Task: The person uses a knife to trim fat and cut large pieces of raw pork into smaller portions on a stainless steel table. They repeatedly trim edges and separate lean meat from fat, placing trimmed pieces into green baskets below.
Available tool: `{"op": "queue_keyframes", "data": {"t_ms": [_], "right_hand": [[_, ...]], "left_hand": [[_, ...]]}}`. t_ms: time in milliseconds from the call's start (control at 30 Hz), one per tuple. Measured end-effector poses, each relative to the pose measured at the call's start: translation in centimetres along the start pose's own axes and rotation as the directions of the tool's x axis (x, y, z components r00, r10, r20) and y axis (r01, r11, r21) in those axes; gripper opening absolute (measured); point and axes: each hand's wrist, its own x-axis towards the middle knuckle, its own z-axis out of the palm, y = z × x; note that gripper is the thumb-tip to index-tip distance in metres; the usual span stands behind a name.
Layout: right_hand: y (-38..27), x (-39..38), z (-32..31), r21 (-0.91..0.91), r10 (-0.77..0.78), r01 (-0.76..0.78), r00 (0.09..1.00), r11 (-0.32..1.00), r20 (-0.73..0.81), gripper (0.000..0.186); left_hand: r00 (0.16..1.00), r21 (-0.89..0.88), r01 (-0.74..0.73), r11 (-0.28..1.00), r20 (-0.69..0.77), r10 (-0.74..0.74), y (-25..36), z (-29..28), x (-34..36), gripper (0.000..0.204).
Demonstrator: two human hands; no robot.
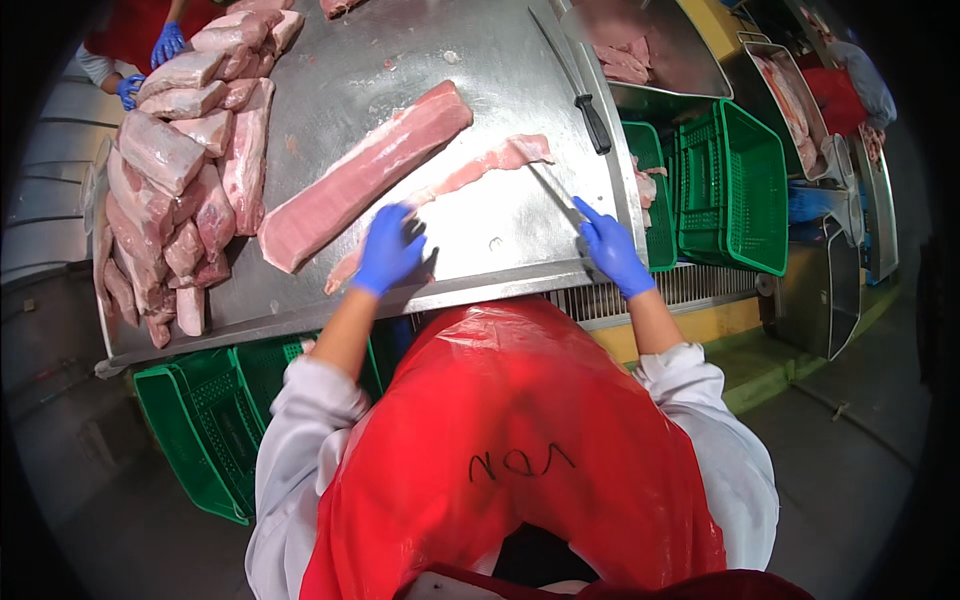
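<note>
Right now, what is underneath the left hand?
A thin meat strip seems to run beneath the left hand: parts show on both sides, lying on the steel table. The stretch under the hand is covered, so I can't tell whether they touch.

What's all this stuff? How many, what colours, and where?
metal table: one, silver, centre
meat pile: many pieces, pink and white, table's left
long meat slab: one, pink, mid-table
meat strip: one, pale pink, right of the slab
held knife: one, silver, table's right half
second knife: one, black-handled, table's right edge
crates: several, green, right of and below the table
metal containers: several, grey, upper right
co-worker's hands: two, blue-gloved, top left
other person: one, red and white, far right
apron: one, red, bottom middle
sleeves: two, white, beside apron
left hand: one, blue-gloved, at the strip
right hand: one, blue-gloved, around held knife
</note>
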Motion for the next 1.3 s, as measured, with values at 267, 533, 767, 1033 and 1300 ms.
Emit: {"op": "queue_keyframes", "data": {"t_ms": [267, 533, 767, 1033, 1300], "right_hand": [[-1.5, 0.2, 3.2, -0.249, 0.128, -0.096, 0.985, 0.964, 0.116, 0.048], [-1.8, -1.4, 1.6, -0.316, 0.141, -0.094, 0.982, 0.944, 0.129, 0.052], [-2.5, 4.4, 5.0, -0.341, 0.158, -0.089, 0.971, 0.936, 0.180, 0.055], [-0.3, 9.1, 7.1, -0.305, -0.031, 0.092, 0.979, 0.948, 0.200, 0.054], [1.1, 7.2, 4.3, -0.366, 0.069, 0.000, 0.982, 0.930, 0.174, 0.057]], "left_hand": [[0.942, 0.372, 0.121, 0.920, 0.250, -0.225, 6.3, 9.9, 10.2, 0.026], [0.964, 0.156, 0.167, 0.973, 0.181, -0.195, 7.1, 10.9, 7.4, 0.024], [0.841, 0.175, 0.054, 0.983, 0.523, -0.139, 11.6, 10.4, 6.5, 0.049], [0.906, 0.162, 0.155, 0.975, 0.370, -0.205, 5.5, 8.3, 5.2, 0.029], [0.821, 0.509, 0.272, 0.817, 0.321, -0.473, -2.2, -0.5, 4.9, 0.025]]}}
